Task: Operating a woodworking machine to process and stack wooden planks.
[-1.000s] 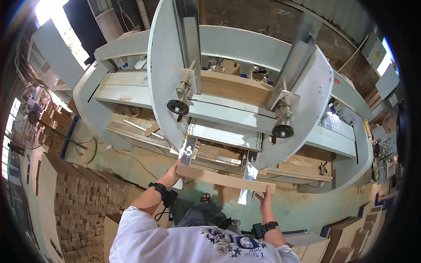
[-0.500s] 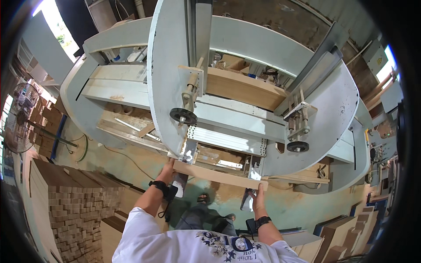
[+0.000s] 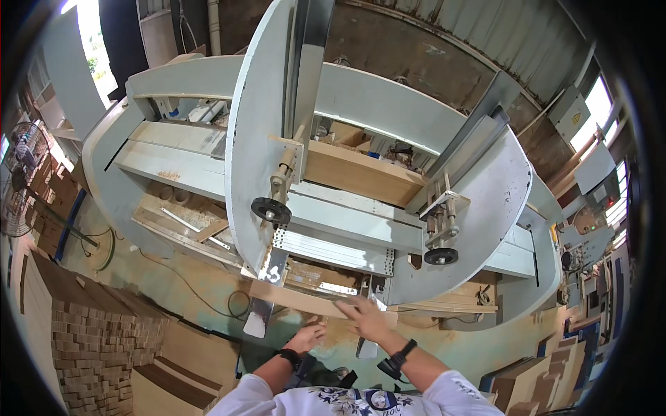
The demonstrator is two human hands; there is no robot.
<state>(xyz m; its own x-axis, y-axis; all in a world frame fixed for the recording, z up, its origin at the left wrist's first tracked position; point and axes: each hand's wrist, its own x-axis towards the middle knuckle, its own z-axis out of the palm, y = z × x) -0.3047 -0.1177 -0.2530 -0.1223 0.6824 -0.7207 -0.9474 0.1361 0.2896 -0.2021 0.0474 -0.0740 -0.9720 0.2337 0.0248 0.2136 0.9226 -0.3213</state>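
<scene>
A long pale wooden board [image 3: 295, 298] lies across two slanted metal rails [image 3: 267, 281] at the front of a big light-grey woodworking machine [image 3: 361, 104]. My right hand [image 3: 362, 315] rests flat on the board's right part, fingers spread. My left hand [image 3: 307, 338] hovers just below the board's near edge with its fingers apart and nothing in it. Both wrists wear dark watches. A thicker wooden panel [image 3: 361, 173] sits clamped higher up in the machine.
Two black handwheels [image 3: 270, 210] [image 3: 441, 256] stick out from the machine's front. Stacks of small wooden blocks [image 3: 90, 347] stand at lower left, a pedestal fan [image 3: 21, 180] at far left, leaning boards [image 3: 534, 381] at lower right. A cable [image 3: 208, 298] lies on the green floor.
Both hands held the board near its two ends before. Now the board rests on the rails; my hands have come close together near its right part, the left one off it.
</scene>
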